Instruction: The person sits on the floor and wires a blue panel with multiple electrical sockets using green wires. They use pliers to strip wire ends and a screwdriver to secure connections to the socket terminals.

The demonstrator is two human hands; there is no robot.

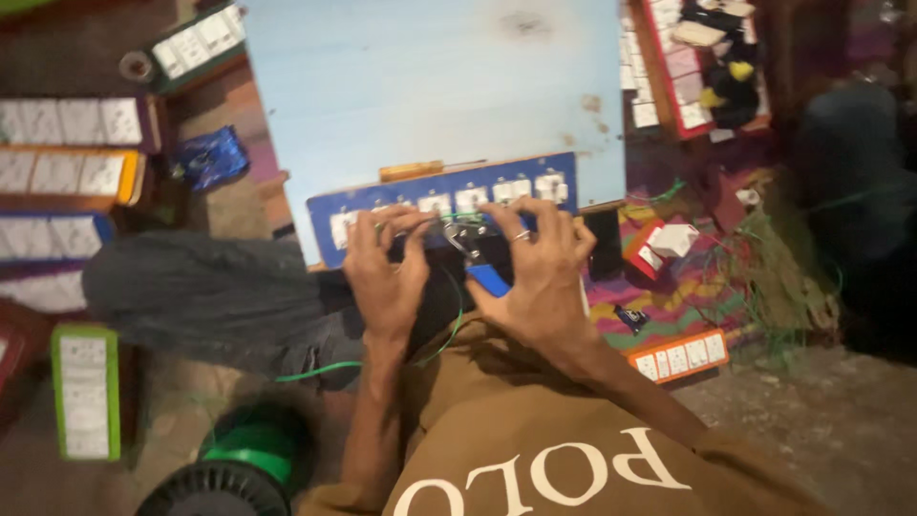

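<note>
Switch panel (449, 201) on board (420, 86), screwdriver (420, 170) behind.

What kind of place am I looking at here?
Likely a small floor-level electrical assembly workshop: a blue switch board on a pale blue work board, a green wire spool, and stacked switch panels.

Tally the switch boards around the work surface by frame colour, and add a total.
Blue-framed boards: 2, one under both hands and one at far left
Orange-framed boards: 2, one at left and one lower right
Green-framed boards: 2, one at lower left and one at top left
Dark-framed boards: 1, at upper left
Total: 7
</note>
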